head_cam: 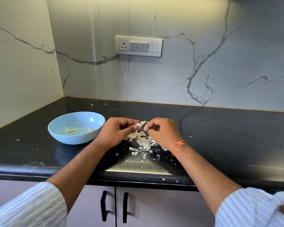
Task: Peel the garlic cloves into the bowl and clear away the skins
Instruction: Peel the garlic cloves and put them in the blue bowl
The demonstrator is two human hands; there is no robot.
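Both hands meet above a heap of white garlic skins (142,141) on the black counter. My left hand (116,131) pinches a garlic clove (138,124) at its fingertips. My right hand (162,131) pinches the papery skin (143,122) sticking out from that clove. A light blue bowl (56,130) stands to the left of my left hand, touching nothing, with two peeled cloves (70,131) lying in it.
Small skin flakes (158,155) are scattered across the counter toward its front edge (138,177). Marble walls close the corner behind and to the left, with a switch panel (138,46) on the back wall. Cabinet doors with black handles (114,205) sit below.
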